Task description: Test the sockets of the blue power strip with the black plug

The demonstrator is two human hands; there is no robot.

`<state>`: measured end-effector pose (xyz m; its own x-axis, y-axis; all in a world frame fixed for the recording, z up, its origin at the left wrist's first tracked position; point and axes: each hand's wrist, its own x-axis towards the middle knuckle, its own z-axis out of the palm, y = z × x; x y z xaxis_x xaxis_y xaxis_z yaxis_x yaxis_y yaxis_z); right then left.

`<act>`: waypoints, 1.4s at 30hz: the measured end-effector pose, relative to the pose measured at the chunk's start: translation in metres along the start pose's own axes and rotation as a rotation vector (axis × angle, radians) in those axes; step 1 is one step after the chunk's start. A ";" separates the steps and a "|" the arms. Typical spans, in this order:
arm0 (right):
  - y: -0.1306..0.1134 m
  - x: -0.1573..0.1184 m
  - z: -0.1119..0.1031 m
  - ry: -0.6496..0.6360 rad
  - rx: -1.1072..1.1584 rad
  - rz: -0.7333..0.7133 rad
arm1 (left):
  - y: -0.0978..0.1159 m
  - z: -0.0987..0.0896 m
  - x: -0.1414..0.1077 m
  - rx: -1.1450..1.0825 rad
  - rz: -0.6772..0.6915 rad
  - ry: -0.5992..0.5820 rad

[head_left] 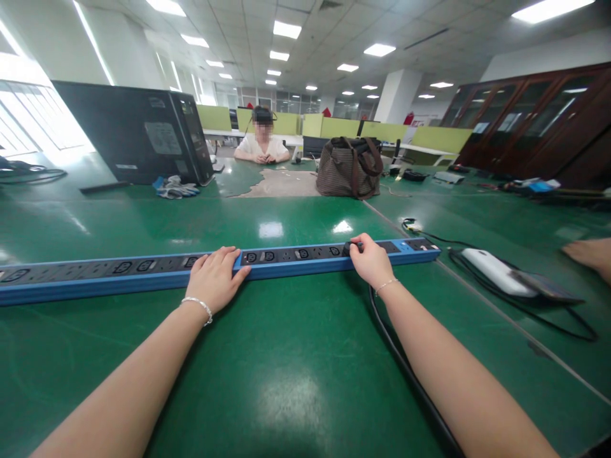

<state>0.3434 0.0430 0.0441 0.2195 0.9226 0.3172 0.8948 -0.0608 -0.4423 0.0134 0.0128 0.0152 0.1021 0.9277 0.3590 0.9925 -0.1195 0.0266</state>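
A long blue power strip [296, 272] with black sockets lies across the green table, running off the left edge of the view. My left hand [217, 275] rests on top of it near the middle, fingers stretched over the sockets. Toward its right end, the fingers of my right hand [372, 261] are closed on a black plug [351, 248] at one of the sockets. How deep the plug sits is hidden by my fingers. A thick black cable [401, 359] runs down from beneath my right hand along my forearm to the bottom edge.
A black computer tower [143, 130] stands at the back left, with gloves [175, 187] beside it. A brown bag [347, 166] sits at the back centre. Right of the strip lie a white device [496, 270] and cables. Across the table sits a person [262, 140]; someone's hand [589, 254] shows far right.
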 end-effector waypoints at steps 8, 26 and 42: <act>0.001 0.000 0.003 0.056 0.095 0.026 | 0.002 -0.002 -0.001 0.001 -0.002 0.021; -0.004 0.010 -0.017 0.198 0.844 0.002 | 0.003 -0.003 0.000 0.005 -0.019 0.001; -0.081 -0.027 -0.002 -0.350 1.263 0.157 | 0.002 -0.002 0.000 -0.003 -0.021 -0.002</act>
<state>0.2660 0.0225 0.0733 0.0047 0.9990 0.0436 -0.1486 0.0438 -0.9879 0.0156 0.0116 0.0173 0.0819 0.9306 0.3568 0.9941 -0.1017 0.0372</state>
